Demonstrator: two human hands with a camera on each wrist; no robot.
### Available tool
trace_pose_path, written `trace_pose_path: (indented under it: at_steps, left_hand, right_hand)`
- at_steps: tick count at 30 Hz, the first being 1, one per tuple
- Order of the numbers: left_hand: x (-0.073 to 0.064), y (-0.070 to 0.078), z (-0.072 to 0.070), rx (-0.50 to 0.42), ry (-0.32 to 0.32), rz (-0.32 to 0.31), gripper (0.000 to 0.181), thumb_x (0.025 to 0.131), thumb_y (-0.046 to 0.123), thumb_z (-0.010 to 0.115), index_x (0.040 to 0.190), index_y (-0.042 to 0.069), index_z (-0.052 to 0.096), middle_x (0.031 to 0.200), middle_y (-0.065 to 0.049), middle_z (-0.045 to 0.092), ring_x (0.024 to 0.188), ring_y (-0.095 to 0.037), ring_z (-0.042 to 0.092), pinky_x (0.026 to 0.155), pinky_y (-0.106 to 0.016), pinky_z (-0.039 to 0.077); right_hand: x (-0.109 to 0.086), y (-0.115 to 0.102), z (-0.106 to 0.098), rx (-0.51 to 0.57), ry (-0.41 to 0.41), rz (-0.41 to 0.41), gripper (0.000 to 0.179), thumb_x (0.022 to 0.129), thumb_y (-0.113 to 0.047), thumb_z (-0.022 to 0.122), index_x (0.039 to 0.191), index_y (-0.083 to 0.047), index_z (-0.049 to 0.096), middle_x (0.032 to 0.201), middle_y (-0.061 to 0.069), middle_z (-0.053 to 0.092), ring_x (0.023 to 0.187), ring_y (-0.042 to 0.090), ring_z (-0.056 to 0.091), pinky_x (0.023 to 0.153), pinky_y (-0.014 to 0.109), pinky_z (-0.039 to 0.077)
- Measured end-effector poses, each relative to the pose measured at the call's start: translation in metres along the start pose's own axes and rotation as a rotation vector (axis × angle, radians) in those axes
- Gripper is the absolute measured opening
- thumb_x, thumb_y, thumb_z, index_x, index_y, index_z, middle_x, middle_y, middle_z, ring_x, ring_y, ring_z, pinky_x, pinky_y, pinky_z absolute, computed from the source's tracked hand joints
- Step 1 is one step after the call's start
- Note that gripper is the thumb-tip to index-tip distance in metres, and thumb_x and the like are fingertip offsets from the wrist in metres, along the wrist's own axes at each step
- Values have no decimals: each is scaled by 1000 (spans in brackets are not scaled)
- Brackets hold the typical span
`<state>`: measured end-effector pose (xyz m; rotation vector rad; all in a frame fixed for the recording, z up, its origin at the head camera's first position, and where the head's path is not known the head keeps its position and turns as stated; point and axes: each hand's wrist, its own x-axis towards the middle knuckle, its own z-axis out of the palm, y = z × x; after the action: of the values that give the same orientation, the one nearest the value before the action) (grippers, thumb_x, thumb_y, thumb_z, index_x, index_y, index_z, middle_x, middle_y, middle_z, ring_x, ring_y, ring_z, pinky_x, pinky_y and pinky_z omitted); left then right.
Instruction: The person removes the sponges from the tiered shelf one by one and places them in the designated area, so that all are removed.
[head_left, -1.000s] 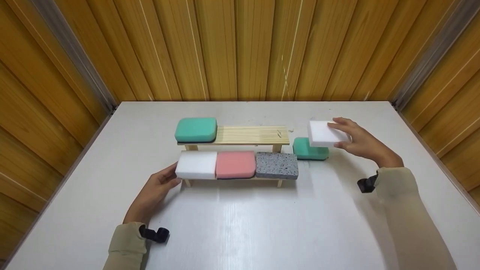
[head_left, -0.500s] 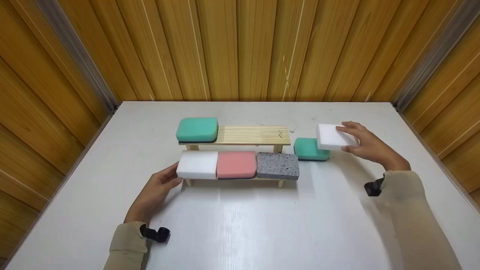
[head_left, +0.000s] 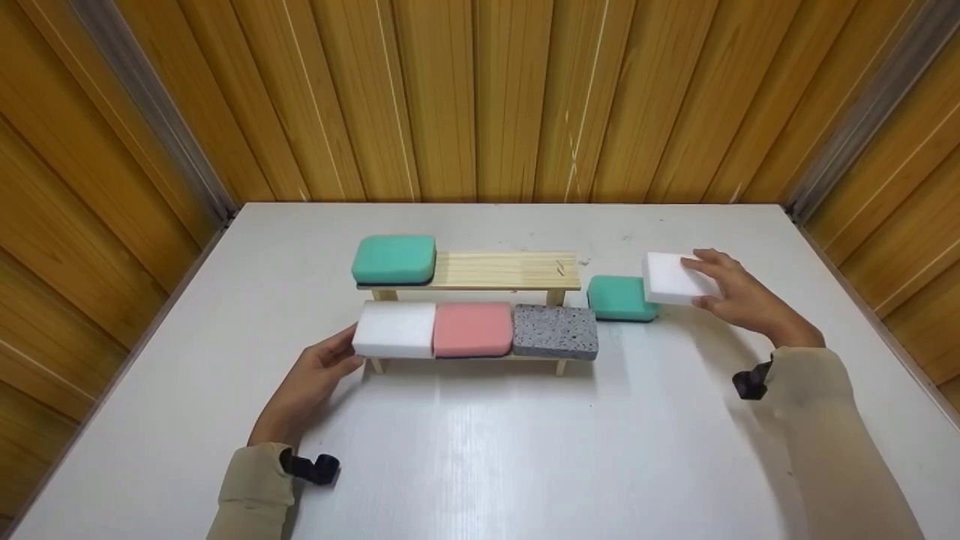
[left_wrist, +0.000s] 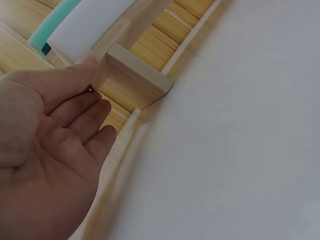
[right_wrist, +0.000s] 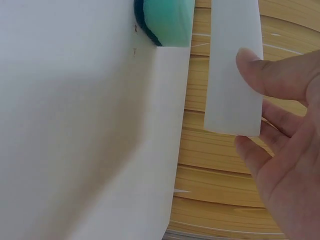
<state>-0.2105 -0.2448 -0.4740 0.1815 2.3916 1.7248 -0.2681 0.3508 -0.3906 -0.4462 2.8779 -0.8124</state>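
Note:
A small two-tier wooden stand (head_left: 502, 270) stands on the table. Its lower tier bears a white sponge (head_left: 395, 330), a pink sponge (head_left: 472, 328) and a speckled grey pumice-like block (head_left: 556, 331). One green sponge (head_left: 394, 259) sits at the left of the upper tier. My left hand (head_left: 311, 382) pinches the left end of the lower tier, its thumb (left_wrist: 75, 75) at the wood beside the white sponge. My right hand (head_left: 742, 296) holds a second white sponge (head_left: 675, 277) above the table, thumb on its near side. This partly covers another green sponge (head_left: 619, 296) lying right of the stand.
The white table (head_left: 480, 450) reaches back to a wood-patterned panel wall (head_left: 480, 97). Similar panels rise at both sides. Black wrist cameras, such as the left one (head_left: 315, 469), sit at each sleeve cuff.
My right hand has carried the white sponge rightward and slightly toward me, uncovering more of the green sponge on the table. My left hand stays at the stand.

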Motion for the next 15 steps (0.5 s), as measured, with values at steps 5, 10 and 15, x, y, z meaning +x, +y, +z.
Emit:
trace_pose_path:
  at_steps: [5, 10, 15]
  left_hand:
    - [-1, 0, 0, 33, -5, 8, 60, 96, 13, 58, 150, 8, 32, 155, -12, 34, 142, -27, 35, 114, -40, 34]
    - [-2, 1, 0, 43, -10, 13, 60, 96, 12, 57, 150, 8, 31, 155, -12, 33, 142, -27, 33, 114, -40, 33]
    - [-1, 0, -1, 40, -6, 12, 59, 96, 12, 57, 150, 8, 32, 155, -12, 33, 142, -26, 33, 114, -40, 33]
  right_hand:
    - [-3, 6, 2, 18, 17, -15, 63, 91, -2, 59, 147, 4, 30, 155, 30, 12, 142, 53, 3, 109, 74, 10]
    - [-5, 10, 1, 28, 7, 19, 65, 92, -3, 58, 148, 2, 28, 156, 29, 10, 144, 51, -2, 109, 74, 7]
    - [-6, 15, -1, 23, -24, 57, 64, 93, -3, 55, 150, 1, 25, 157, 28, 6, 144, 49, -6, 109, 74, 5]
